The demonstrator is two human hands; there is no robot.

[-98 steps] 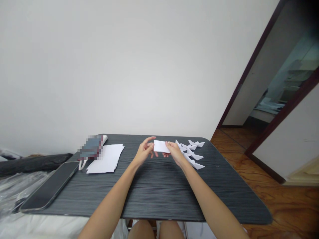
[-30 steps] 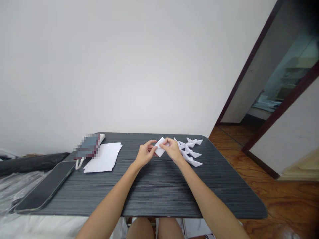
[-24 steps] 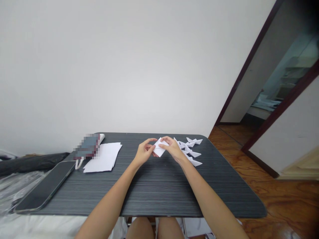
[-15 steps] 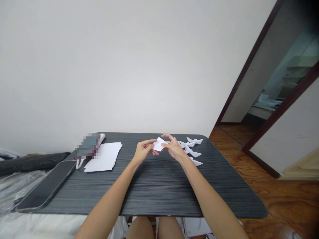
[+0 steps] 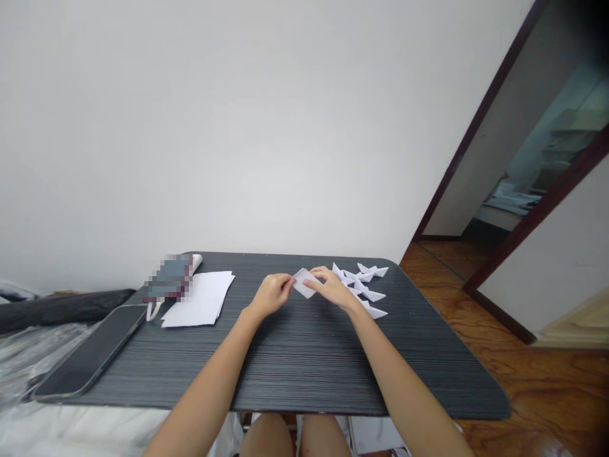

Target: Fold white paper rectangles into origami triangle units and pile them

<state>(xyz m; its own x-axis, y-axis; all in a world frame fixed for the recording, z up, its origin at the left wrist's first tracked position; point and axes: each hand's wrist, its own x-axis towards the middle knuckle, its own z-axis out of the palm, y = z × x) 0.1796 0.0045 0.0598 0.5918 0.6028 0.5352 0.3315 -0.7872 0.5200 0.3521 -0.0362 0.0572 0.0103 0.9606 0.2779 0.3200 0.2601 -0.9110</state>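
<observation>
Between my two hands, above the dark table, is a small piece of folded white paper (image 5: 304, 283), diamond-shaped from here. My left hand (image 5: 275, 293) pinches its left corner between thumb and fingertips. On the opposite side my right hand (image 5: 329, 287) grips it, the thumb on the near face and the fingers at the upper edge and behind. Just right of my right hand stand several folded white paper boats (image 5: 365, 291) in a cluster, partly hidden by that hand and wrist.
A stack of white paper sheets (image 5: 200, 299) lies on the table (image 5: 304, 374) at the left. Beside it are a pixelated item (image 5: 169, 278) with a white strap and a dark phone-like slab (image 5: 92, 352) on the left edge. Behind rises a white wall (image 5: 295, 127).
The paper has turned in my hands and now shows a fuller diamond. My left fingers have closed into a tighter pinch at its corner, and my right fingers have curled in.
</observation>
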